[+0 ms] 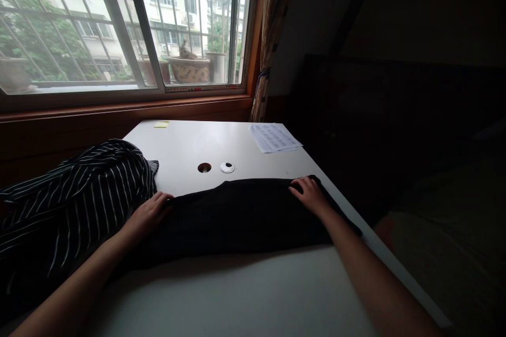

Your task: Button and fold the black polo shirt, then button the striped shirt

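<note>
We are pressing our left hand [148, 214] and right hand [310, 193], both open and flat, onto the two ends of a black cloth [241, 216]. It is lying across the middle of the white table [237, 295], reaching its right edge, with a striped shirt [75, 195] bunching at the left edge.

Two garments, one black [241, 216] and one striped [79, 189], plus one printed sheet [274, 137].

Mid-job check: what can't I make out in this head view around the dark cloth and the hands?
- Black garment: type and folds lost in shadow.
- Left hand, right hand: lie on its far edge; pinching or pressing unclear.
- Striped garment: cut off by left edge.
- Printed sheet: text too small.
- Room right of the table: too dark.
</note>
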The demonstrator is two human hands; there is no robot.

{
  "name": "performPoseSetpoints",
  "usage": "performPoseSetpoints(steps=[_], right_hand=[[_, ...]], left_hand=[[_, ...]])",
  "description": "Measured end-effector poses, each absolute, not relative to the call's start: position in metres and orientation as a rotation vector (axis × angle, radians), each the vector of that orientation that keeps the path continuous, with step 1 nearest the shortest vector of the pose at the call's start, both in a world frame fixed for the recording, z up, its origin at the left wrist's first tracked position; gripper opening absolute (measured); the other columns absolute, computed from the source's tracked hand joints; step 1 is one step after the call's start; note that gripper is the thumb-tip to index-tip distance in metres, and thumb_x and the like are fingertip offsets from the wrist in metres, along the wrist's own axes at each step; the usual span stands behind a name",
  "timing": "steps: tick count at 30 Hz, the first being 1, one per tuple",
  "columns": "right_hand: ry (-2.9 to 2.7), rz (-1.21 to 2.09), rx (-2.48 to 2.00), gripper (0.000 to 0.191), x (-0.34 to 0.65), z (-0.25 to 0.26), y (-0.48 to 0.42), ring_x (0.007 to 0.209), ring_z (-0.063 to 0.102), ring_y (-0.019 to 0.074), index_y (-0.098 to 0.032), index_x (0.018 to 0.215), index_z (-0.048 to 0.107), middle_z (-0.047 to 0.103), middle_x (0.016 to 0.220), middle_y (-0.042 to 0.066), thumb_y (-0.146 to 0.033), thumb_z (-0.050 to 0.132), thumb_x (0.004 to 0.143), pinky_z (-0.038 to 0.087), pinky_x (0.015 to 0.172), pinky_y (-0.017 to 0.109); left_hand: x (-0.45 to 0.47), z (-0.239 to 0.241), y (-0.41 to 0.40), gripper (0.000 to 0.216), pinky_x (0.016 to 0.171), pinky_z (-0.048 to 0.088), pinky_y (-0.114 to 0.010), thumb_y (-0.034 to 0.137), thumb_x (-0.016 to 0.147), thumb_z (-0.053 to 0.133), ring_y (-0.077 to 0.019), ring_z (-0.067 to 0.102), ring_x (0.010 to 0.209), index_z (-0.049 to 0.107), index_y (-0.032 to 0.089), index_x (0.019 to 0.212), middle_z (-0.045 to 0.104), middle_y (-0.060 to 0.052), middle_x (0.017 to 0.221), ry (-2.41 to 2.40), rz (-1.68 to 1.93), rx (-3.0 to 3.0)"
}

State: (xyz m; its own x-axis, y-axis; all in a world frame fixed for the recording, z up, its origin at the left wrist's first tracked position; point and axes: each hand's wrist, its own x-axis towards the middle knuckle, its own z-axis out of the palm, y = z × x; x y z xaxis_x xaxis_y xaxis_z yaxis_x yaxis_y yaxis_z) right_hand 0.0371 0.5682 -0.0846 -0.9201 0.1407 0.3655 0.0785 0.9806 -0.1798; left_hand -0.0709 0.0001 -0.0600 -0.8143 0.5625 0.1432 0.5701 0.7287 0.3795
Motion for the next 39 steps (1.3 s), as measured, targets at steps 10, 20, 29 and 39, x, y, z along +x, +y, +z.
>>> performPoseSetpoints(steps=[10, 20, 29, 39], right_hand=[[-2.761, 0.206, -0.093, 0.03, 0.079, -0.084, 0.535, 0.099, 0.055, 0.0279, -0.026, 0.116, 0.063, 0.06, 0.11, 0.009, -0.042, 0.051, 0.094, 0.045, 0.093, 0.043], [-2.875, 0.156, -0.037, 0.039, 0.095, -0.066, 0.534, 0.114, 0.056, 0.0297, -0.033, 0.126, 0.061, 0.063, 0.126, 0.007, -0.052, 0.05, 0.094, 0.039, 0.101, 0.05], [-2.876, 0.275, -0.009, 0.042, 0.087, -0.072, 0.581, 0.125, 0.052, 0.029, -0.033, 0.133, 0.059, 0.062, 0.132, 0.006, -0.049, 0.049, 0.094, 0.036, 0.107, 0.049], [-2.881, 0.545, -0.22, 0.013, 0.061, -0.058, 0.632, 0.096, 0.059, 0.0273, -0.024, 0.079, 0.072, 0.062, 0.095, 0.008, -0.036, 0.068, 0.075, 0.044, 0.096, 0.045]], left_hand=[[-0.035, -0.053, -0.048, 0.041, 0.085, 0.057, -0.038, 0.042, 0.089, 0.052, -0.0278, 0.066, 0.103, 0.06, 0.026, 0.126, 0.062, -0.008, 0.123, -3.076, -0.873, -0.881], [-0.032, -0.031, -0.077, 0.042, 0.081, 0.059, -0.038, 0.041, 0.087, 0.055, -0.0293, 0.067, 0.098, 0.062, 0.034, 0.129, 0.063, -0.007, 0.119, -3.282, -0.904, -0.843], [-0.037, -0.014, -0.031, 0.05, 0.097, 0.051, -0.047, 0.046, 0.084, 0.06, -0.0343, 0.057, 0.116, 0.06, 0.037, 0.132, 0.059, -0.005, 0.131, -3.108, -0.437, -1.042], [-0.049, -0.005, 0.115, 0.032, 0.092, 0.048, -0.042, 0.042, 0.095, 0.053, -0.0275, 0.054, 0.104, 0.067, 0.026, 0.119, 0.062, -0.01, 0.114, -2.767, -0.448, -1.507]])
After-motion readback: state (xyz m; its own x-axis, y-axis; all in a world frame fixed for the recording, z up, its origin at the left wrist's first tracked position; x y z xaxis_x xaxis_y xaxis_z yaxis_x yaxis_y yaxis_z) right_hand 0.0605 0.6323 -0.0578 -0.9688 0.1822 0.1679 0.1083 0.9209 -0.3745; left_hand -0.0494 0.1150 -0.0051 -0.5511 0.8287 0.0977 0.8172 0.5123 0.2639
